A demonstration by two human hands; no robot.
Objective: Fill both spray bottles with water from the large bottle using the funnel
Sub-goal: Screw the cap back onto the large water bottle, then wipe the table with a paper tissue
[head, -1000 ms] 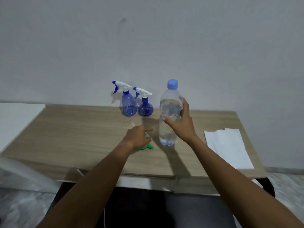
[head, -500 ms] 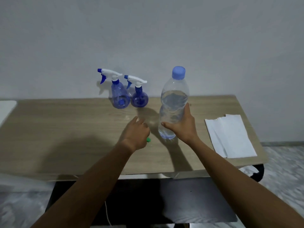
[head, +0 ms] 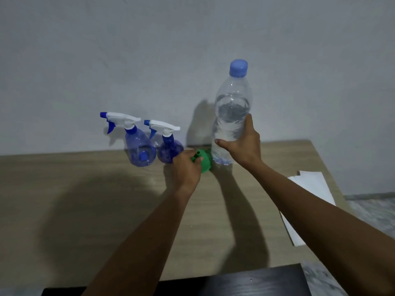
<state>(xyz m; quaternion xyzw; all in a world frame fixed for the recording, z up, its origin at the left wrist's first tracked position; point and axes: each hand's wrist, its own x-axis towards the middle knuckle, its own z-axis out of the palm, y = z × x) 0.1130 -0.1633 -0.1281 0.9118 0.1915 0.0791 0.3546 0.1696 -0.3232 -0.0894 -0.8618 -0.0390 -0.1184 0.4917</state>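
Two blue spray bottles with white trigger heads stand side by side at the back of the wooden table: the left spray bottle and the right spray bottle. My left hand grips a green funnel, spout up, just right of them. My right hand holds the large clear water bottle around its lower half. Its blue cap is on and its base is just above or on the table.
White paper towels lie at the table's right edge. A grey wall rises right behind the bottles. A dark surface sits below the table's near edge.
The view shifted and drew closer. My left hand picked the green funnel off the table and moved it back toward the spray bottles. My right hand kept hold of the large bottle and carried it farther back.
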